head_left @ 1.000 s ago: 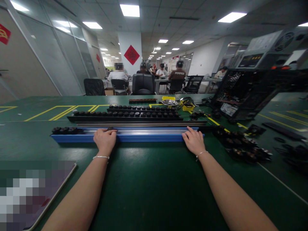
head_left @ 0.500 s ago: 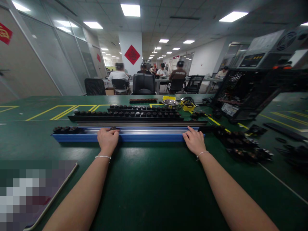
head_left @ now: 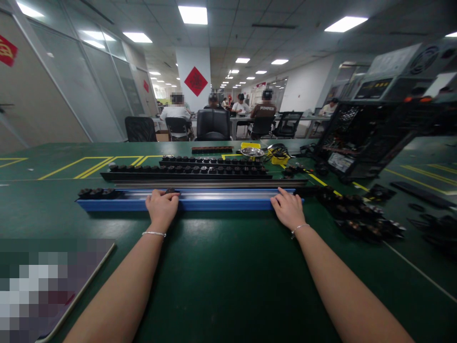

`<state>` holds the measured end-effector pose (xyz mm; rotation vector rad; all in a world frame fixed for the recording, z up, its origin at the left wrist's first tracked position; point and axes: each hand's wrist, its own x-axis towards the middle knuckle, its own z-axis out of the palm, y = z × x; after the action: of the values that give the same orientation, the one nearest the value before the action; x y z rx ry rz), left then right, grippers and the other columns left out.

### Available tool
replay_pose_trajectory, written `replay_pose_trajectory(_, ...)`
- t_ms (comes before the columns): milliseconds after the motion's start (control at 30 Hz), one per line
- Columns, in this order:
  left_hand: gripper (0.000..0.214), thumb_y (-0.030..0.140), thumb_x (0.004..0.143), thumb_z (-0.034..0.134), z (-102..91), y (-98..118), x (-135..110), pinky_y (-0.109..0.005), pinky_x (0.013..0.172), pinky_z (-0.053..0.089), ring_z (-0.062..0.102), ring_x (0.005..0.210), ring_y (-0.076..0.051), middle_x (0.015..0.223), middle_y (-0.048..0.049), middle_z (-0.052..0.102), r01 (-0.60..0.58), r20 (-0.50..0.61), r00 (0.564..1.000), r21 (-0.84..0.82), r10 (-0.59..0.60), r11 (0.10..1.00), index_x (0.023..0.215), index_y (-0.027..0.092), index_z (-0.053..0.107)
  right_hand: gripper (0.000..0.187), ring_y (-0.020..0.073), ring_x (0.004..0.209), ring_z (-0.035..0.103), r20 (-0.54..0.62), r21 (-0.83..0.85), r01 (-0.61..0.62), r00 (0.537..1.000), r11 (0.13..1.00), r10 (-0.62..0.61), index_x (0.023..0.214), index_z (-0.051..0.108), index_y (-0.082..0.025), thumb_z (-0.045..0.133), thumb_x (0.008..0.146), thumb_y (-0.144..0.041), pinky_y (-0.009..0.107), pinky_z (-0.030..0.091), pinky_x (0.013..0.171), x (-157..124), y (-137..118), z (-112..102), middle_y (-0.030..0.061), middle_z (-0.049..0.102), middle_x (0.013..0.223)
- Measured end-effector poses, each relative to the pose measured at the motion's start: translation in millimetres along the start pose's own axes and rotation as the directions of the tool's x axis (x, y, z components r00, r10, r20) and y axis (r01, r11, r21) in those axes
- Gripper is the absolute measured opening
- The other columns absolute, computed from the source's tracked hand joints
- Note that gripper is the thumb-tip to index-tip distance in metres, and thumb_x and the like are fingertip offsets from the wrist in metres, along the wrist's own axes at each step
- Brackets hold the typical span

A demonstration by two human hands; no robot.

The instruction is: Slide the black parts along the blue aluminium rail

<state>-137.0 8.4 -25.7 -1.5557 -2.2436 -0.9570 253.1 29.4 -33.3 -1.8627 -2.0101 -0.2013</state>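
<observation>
A long blue rail [head_left: 221, 205] with a silver channel along its top lies across the green table [head_left: 228, 267] in front of me. My left hand [head_left: 162, 206] rests on the rail left of centre, fingers curled over a small black part [head_left: 170, 190] in the channel. My right hand [head_left: 288, 209] holds the rail near its right end, fingers bent over the edge. A few black round parts [head_left: 96, 193] sit in the rail's left end.
Behind the blue rail lie a bare metal rail [head_left: 214, 183] and black rails [head_left: 185, 171] filled with black knobs. A heap of loose black parts [head_left: 357, 216] lies to the right. A black open frame case [head_left: 360, 138] stands at back right. People sit at far desks.
My left hand has slid a little to the right along the rail with the small black part. My right hand has stayed where it was.
</observation>
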Motion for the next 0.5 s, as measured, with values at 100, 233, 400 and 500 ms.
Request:
replay_pose_trajectory(100,0.033,0.029,0.077,0.045,-1.0,0.9,-0.5,-0.044,0.099,0.032,0.053,0.101,-0.026,0.1,-0.011,0.057,0.005,0.005,1.0,-0.008,-0.005,1.0,0.089,0.024,0.075,0.044,0.0257,0.119,0.046,-0.003,0.0,0.001,1.0,1.0,-0.001,0.087,0.063,-0.022,0.027,0.092,-0.045,0.054,0.024,0.105,0.0,0.2,0.4,0.0064,0.046,0.139)
replay_pose_trajectory(233,0.032,0.029,0.077,0.046,-2.0,1.3,-1.2,-0.045,0.099,0.032,0.053,0.101,-0.026,0.1,-0.0106,0.058,0.002,0.008,1.0,-0.018,-0.001,1.0,0.089,0.024,0.075,0.043,0.0255,0.118,0.047,-0.02,-0.01,0.005,1.0,1.0,-0.005,0.087,0.063,-0.022,0.027,0.092,-0.045,0.053,0.025,0.105,0.0,0.8,2.2,0.0065,0.047,0.138)
replay_pose_trajectory(400,0.03,0.028,0.077,0.047,-4.1,4.6,-2.6,-0.045,0.099,0.031,0.053,0.102,-0.025,0.1,-0.0102,0.057,0.004,0.02,1.0,-0.023,-0.004,1.0,0.088,0.025,0.075,0.043,0.0255,0.118,0.047,-0.023,-0.009,0.006,1.0,1.0,-0.006,0.087,0.063,-0.022,0.027,0.092,-0.045,0.054,0.025,0.105,0.3,1.8,3.4,0.006,0.047,0.138)
replay_pose_trajectory(500,0.03,0.028,0.077,0.047,-4.0,6.3,-3.1,-0.045,0.1,0.03,0.053,0.101,-0.025,0.101,-0.0098,0.057,0.005,0.025,1.0,-0.03,-0.004,1.0,0.088,0.025,0.075,0.043,0.0256,0.118,0.047,-0.019,-0.009,0.003,1.0,1.0,-0.003,0.087,0.064,-0.022,0.028,0.092,-0.045,0.054,0.025,0.105,0.5,2.0,3.0,0.0059,0.047,0.138)
